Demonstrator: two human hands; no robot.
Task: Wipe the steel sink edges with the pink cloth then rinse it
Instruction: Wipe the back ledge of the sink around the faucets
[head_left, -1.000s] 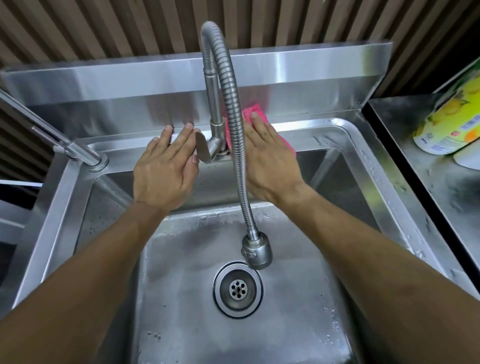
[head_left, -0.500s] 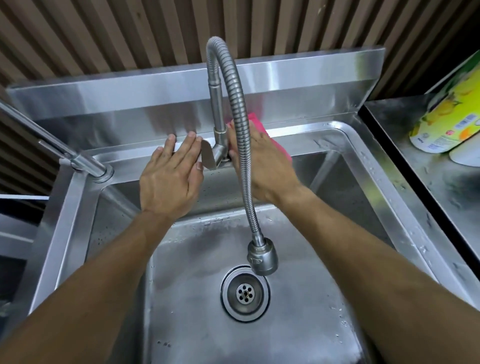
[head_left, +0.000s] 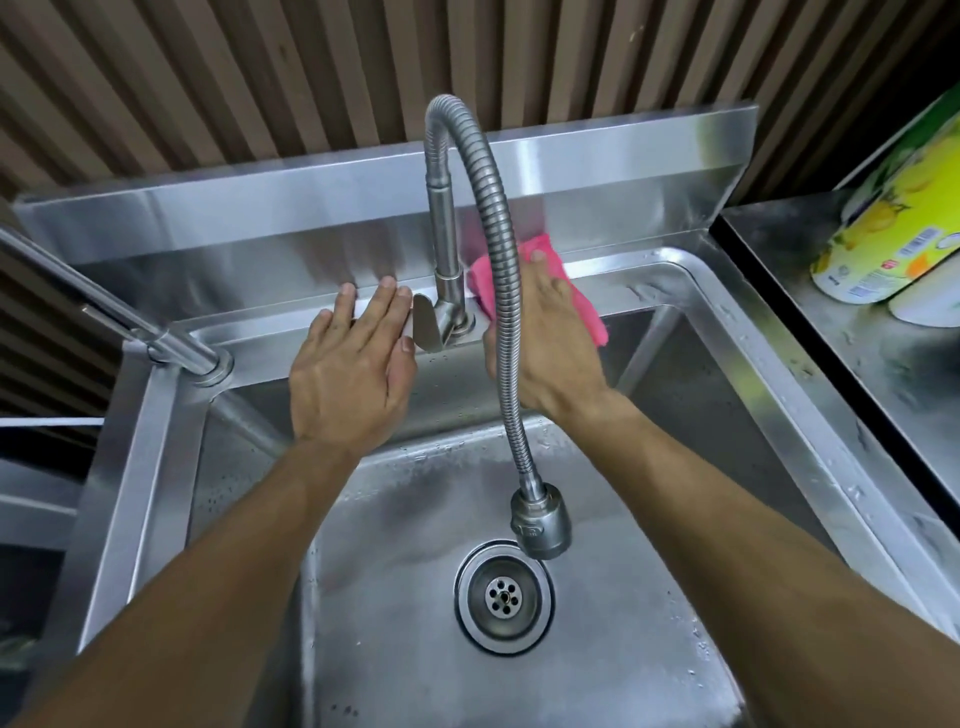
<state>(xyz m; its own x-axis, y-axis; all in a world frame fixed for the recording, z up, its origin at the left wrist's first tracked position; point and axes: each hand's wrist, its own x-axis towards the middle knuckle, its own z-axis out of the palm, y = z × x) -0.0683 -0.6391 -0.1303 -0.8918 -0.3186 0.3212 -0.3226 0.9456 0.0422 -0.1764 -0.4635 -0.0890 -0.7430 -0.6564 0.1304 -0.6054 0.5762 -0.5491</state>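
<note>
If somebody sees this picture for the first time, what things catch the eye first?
The pink cloth, pressed flat under the right hand on the sink's back edge, stands out against the steel. Next comes the flexible faucet arching over the drain, with the left hand resting beside its base.

Setting: kitchen wash station. Evidence: steel sink (head_left: 691, 291) with backsplash, flexible-hose faucet (head_left: 498, 291), drain (head_left: 503, 598), adjoining steel tabletop (head_left: 857, 364) carrying lemon-print packaging (head_left: 893, 234).

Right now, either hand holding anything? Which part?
Nothing is gripped. The right hand presses the pink cloth flat on the sink's back edge, palm over its middle. The left hand rests bare on that edge.
</note>
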